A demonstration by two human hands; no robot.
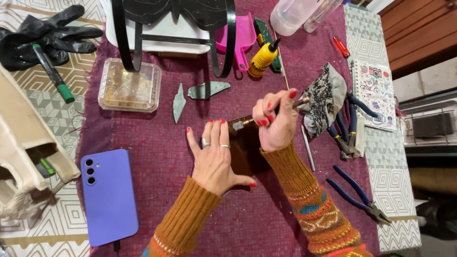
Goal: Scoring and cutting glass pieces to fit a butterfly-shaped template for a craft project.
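My left hand (215, 154) lies flat with fingers spread on the maroon cloth (157, 157), its thumb side pressing on a dark brown rectangular plate (247, 152). My right hand (276, 121) is closed around a thin metal-tipped tool (242, 123), whose tip touches the plate's top edge by my left fingertips. The tool's handle end sticks out past my fingers toward a patterned grey cloth (323, 97).
A purple phone (108, 195) lies face down at left. Nearby are a clear plastic box (129, 85), two metal leaf-shaped pieces (179, 102), a yellow glue bottle (263, 58), a pink scoop (240, 38), blue-handled pliers (357, 194), a notebook (376, 93), black gloves (45, 35) and a green marker (52, 74).
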